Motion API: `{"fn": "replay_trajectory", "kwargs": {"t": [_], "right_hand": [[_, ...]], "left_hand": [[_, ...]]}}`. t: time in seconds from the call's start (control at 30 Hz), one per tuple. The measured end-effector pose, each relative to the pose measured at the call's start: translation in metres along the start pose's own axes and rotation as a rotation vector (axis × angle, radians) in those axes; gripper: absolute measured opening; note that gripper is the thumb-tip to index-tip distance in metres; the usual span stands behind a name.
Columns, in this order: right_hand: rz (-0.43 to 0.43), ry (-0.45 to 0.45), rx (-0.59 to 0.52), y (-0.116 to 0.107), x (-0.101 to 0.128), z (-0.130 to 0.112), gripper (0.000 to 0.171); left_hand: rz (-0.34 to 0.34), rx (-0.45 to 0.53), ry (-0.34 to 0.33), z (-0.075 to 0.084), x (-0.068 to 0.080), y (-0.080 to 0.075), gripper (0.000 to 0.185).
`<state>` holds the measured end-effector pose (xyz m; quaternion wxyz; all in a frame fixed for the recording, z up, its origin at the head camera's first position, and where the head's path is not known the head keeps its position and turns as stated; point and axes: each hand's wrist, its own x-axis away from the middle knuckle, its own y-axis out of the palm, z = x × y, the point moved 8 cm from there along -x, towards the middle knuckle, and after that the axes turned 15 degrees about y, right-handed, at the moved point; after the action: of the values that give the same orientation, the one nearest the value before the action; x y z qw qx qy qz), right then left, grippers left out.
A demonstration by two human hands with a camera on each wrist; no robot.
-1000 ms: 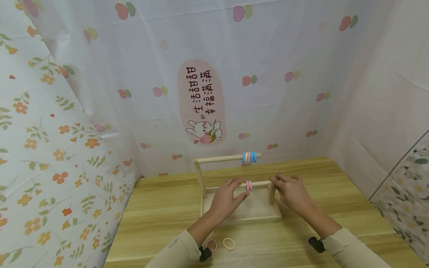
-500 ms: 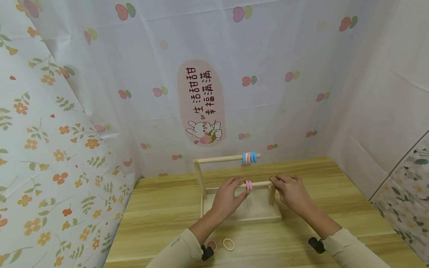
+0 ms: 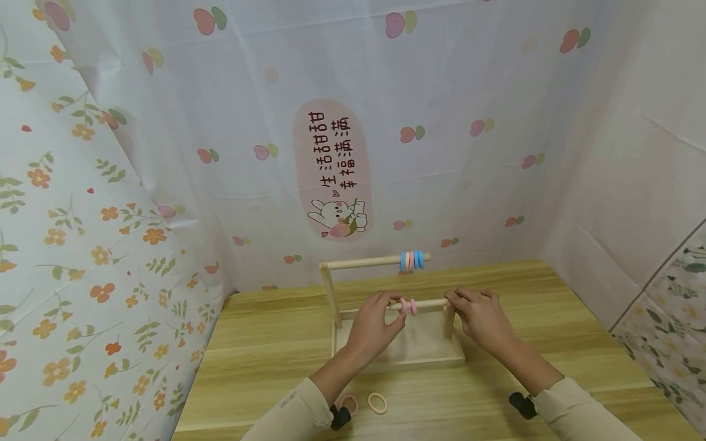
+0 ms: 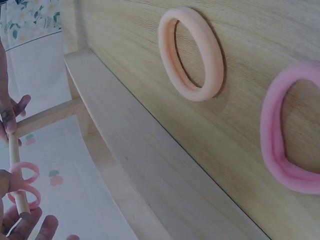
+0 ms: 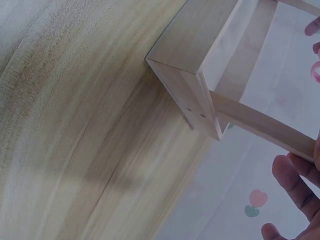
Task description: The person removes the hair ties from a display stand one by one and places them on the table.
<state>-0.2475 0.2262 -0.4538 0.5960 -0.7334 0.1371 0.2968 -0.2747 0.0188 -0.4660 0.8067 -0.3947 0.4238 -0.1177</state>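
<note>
Head view: near the centre of the frame, slightly low, the left hand [image 3: 375, 324] is pinching a pink ring [image 3: 409, 305] on the lower dowel [image 3: 427, 303] of the wooden rack [image 3: 397, 358], its fingers curled round the ring at the dowel's free left end. The right hand [image 3: 478, 315] is gripping the same dowel at its right end, just above the short post, and appears to be steadying it. As a judgement, the step in hand is threading pink rings along this rod; the next move calls for sliding the ring rightward while the dowel is kept level. Higher up, the upper dowel [image 3: 364, 262] is carrying a cluster of blue, pink and peach rings [image 3: 412, 260] near its right end. At the bottom edge, a pink ring on the table [image 3: 349, 403] and a peach ring [image 3: 377, 402] are lying loose, just beside the left sleeve.

Left wrist view: the peach ring [image 4: 191, 52] is lying at upper centre and the pink one [image 4: 290, 145] at the right edge, both flat on the tabletop [image 4: 150, 60]. At the lower left, fingertips [image 4: 10, 180] are pinching two pink loops on the thin dowel [image 4: 15, 165].

Right wrist view: the rack's base corner [image 5: 187, 70] is filling the upper middle, and right-hand fingers [image 5: 295, 185] are showing at the lower right; their grip cannot be told here. Nothing is standing in the ring's path along the rod.
</note>
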Motion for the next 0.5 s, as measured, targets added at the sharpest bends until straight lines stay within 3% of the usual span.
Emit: {"fn": "replay_trajectory", "kwargs": {"t": [0.5], "right_hand": [[-0.005,0.015,0.002,0.0010,-0.0019,-0.0001,0.024]], "left_hand": [[0.015,0.063,-0.018,-0.0051,0.0070,-0.0097,0.036]]}}
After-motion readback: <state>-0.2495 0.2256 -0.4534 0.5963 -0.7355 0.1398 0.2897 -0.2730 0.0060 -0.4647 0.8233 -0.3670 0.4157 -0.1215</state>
